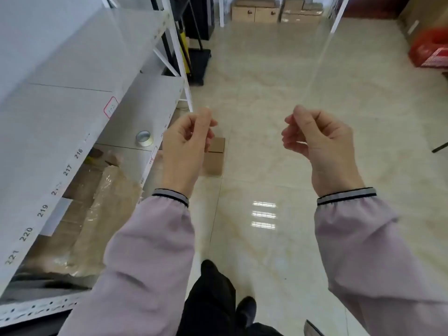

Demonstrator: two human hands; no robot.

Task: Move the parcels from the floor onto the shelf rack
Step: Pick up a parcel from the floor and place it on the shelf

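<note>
Down the aisle beside the shelf rack, a person stands with both arms raised in front of the chest and nothing in either one. The left hand has its fingers loosely curled in, and so does the right hand; each grip is half-closed on plain air, well apart from the other. My guess is they're between loads and about to reach down, since the arms sit relaxed rather than braced.

A small cardboard parcel sits on the floor just past the left hand, close to the rack's foot, partly hidden behind that hand. It looks like the nearest thing left to lift. More cardboard boxes are stacked at the far end of the aisle, well away.

As for what the rack holds: the upper shelves with the numbered edge look bare on top apart from a roll of tape lying flat on the middle level. The bottom level is stuffed with flat brown packages wrapped in clear plastic, lying lengthwise. A red box sits off to the right on the floor, contents unclear.
</note>
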